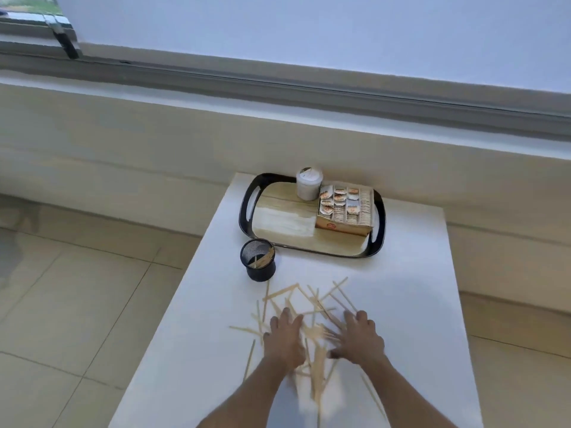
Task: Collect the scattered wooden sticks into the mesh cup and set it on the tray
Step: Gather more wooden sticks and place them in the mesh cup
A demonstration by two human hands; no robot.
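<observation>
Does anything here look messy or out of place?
Yes: wooden sticks lie scattered across the table under both hands, left hand and right hand. Only a few stand in the mesh cup, which sits beside the tray, not on it.

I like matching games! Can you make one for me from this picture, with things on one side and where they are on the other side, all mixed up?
Things:
1. black mesh cup
2. white lidded paper cup
3. cardboard box of small packets
4. loose wooden sticks

Places:
A. far edge of the black-rimmed tray, left of the box
B. spread on the white table under and around both hands
C. on the table just outside the tray's near left corner
D. right half of the tray

Pairs: 1-C, 2-A, 3-D, 4-B
</observation>
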